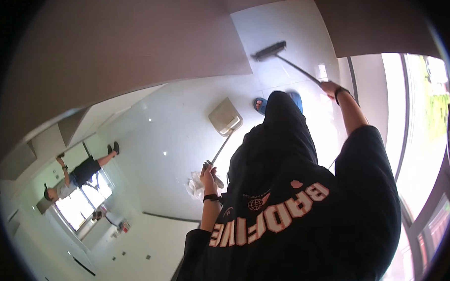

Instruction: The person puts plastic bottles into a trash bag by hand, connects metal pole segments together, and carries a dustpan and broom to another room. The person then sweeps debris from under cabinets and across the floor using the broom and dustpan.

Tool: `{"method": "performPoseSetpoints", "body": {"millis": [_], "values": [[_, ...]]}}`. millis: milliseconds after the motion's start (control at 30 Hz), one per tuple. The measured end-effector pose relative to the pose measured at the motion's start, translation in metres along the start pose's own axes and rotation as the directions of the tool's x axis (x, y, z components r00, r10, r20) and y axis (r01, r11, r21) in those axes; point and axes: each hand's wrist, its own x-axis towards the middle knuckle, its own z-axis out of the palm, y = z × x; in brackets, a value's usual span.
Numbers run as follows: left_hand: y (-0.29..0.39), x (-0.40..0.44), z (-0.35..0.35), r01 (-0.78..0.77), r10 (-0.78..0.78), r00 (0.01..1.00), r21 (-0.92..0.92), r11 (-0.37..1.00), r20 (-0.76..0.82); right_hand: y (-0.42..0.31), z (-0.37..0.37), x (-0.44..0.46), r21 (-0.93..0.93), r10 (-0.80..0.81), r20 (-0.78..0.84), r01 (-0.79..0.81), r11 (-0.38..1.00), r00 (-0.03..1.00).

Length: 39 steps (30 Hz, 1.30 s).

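My right hand (pixel 328 89) is closed around the handle of a broom (pixel 270 51), whose dark, wide head rests on the pale floor between two brown panels. Lower left, my left hand (pixel 208 177) grips the thin handle of a long-handled dustpan (pixel 224 116). Its beige pan is on the floor, left of my feet. Right beside my left hand shows a whitish, crumpled plastic bag (pixel 194 186); whether the hand also holds it I cannot tell.
Brown panels (pixel 132 44) line the far side, with another brown panel (pixel 374 21) at upper right. A bright glass door or window (pixel 417 114) runs along the right. Another person (pixel 82 172) stands at far left. My blue slippers (pixel 259 105) are on the glossy floor (pixel 179 107).
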Motion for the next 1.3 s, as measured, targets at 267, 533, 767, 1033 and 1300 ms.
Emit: {"method": "performPoseSetpoints", "body": {"millis": [267, 533, 767, 1033, 1300], "values": [[-0.014, 0.058, 0.004, -0.153, 0.123, 0.978, 0.176, 0.973, 0.169, 0.074, 0.212, -0.248, 0.465, 0.566, 0.207, -0.589, 0.661, 0.798], [-0.025, 0.116, -0.009, -0.151, 0.113, 0.976, 0.208, 0.966, 0.185, 0.097, 0.278, -0.288, 0.398, 0.611, 0.243, -0.652, 0.646, 0.754], [-0.001, 0.134, 0.027, -0.130, 0.092, 0.985, 0.286, 0.949, 0.143, 0.078, 0.259, -0.275, 0.295, 0.633, -0.001, -0.604, 0.740, 0.774], [0.011, 0.154, 0.096, -0.165, 0.094, 0.965, 0.290, 0.943, 0.244, 0.033, 0.223, -0.305, 0.768, 0.528, 0.164, -0.443, 0.462, 0.833], [0.005, 0.146, 0.042, -0.143, 0.086, 0.972, 0.264, 0.954, 0.217, -0.090, 0.171, -0.253, 0.889, 0.244, 0.181, -0.265, 0.373, 0.953]]}}
